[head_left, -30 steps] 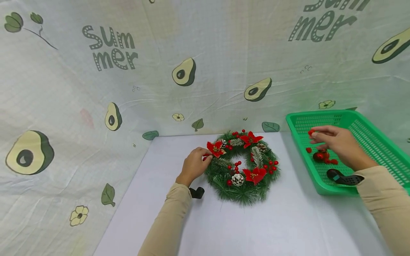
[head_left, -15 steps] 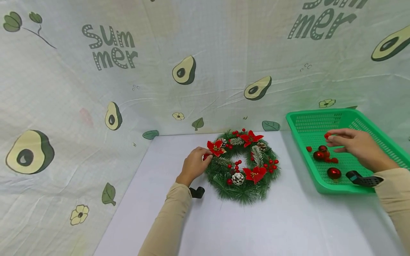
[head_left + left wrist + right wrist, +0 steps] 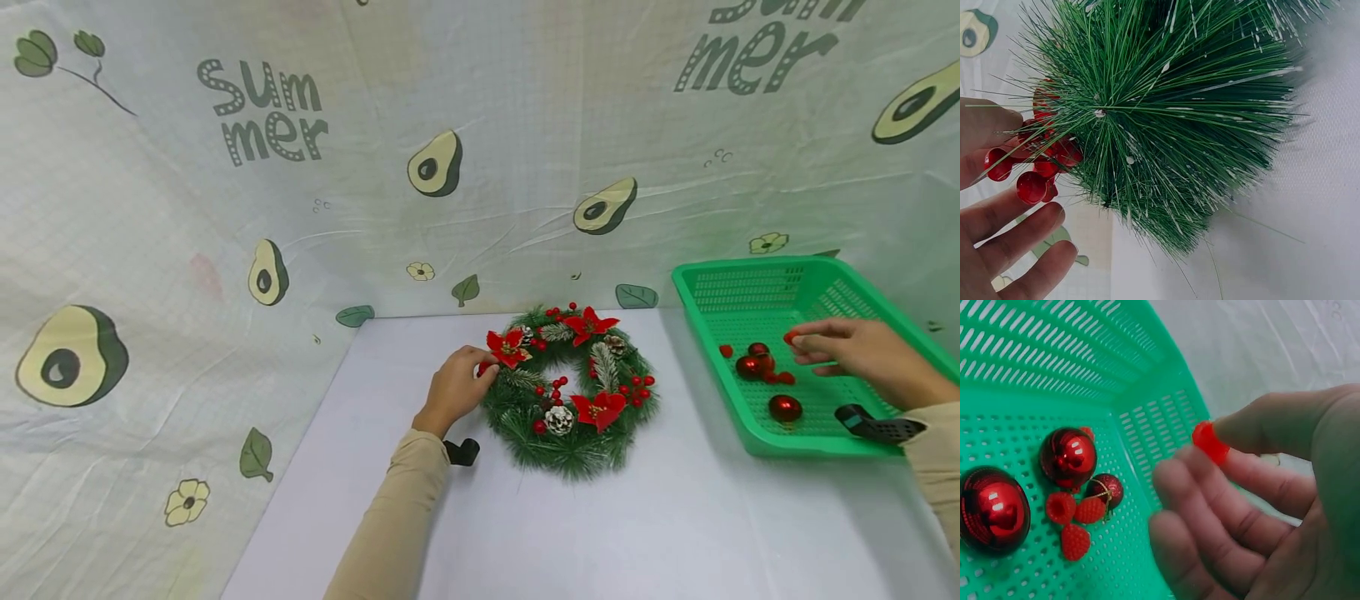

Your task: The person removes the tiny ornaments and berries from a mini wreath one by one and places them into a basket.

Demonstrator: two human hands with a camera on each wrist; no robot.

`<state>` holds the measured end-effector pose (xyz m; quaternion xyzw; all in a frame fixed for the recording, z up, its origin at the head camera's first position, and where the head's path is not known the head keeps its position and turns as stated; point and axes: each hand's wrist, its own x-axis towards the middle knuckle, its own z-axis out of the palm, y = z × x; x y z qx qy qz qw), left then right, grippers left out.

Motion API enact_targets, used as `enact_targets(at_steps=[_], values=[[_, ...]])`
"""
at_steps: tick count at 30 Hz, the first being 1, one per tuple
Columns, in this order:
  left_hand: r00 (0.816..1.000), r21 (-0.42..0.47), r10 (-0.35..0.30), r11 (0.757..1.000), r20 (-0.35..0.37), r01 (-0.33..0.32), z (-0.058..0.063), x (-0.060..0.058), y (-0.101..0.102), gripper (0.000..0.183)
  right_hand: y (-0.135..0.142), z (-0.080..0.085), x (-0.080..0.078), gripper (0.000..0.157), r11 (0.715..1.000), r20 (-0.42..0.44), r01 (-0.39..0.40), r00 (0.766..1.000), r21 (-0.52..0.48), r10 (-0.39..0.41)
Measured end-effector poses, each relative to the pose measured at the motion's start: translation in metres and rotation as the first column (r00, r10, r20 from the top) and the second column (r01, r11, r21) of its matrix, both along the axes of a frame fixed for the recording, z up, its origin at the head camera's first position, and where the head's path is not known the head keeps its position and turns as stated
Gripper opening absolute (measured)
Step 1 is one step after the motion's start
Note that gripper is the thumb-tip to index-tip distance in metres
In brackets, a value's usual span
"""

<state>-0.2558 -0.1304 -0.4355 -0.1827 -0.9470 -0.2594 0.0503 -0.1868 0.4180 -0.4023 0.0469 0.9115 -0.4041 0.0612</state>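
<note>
A green Christmas wreath [image 3: 573, 457] with red poinsettias, pinecones and red berries lies on the white table. At its left edge my left hand [image 3: 459, 383] pinches a cluster of red berries [image 3: 1032, 186] between thumb and forefinger, the other fingers spread below. Over the green basket [image 3: 714, 367] at the right, my right hand [image 3: 873, 354] pinches a small red raspberry [image 3: 1210, 442] with its fingertips. Inside the basket are shiny red baubles [image 3: 1067, 456], a smaller glittery bauble [image 3: 1110, 490] with a gold string, and several loose raspberries [image 3: 1075, 542].
A printed cloth [image 3: 517, 150] with avocados and lettering hangs behind the table [image 3: 600, 533]. A black wrist device [image 3: 463, 452] sits by the left cuff, and another black device [image 3: 873, 425] by the right cuff.
My right hand has moved right and slightly nearer across the basket with the raspberry, uncovering a large red bauble. My left hand has stayed at the wreath's berries.
</note>
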Motion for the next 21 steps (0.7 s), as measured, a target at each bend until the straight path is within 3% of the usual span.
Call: enact_targets(at_steps=[11, 21], values=[[1.000, -0.007, 0.000, 1.000, 0.008, 0.000, 0.003, -0.001, -0.002, 0.021, 0.012, -0.006, -0.001, 0.068, 1.000, 0.095, -0.019, 0.995, 0.016, 0.017], [0.999, 0.020, 0.002, 1.000, -0.035, -0.001, 0.002, -0.002, -0.006, 0.022, 0.006, -0.002, 0.001, 0.065, 1.000, 0.074, -0.030, 0.997, 0.004, 0.029]])
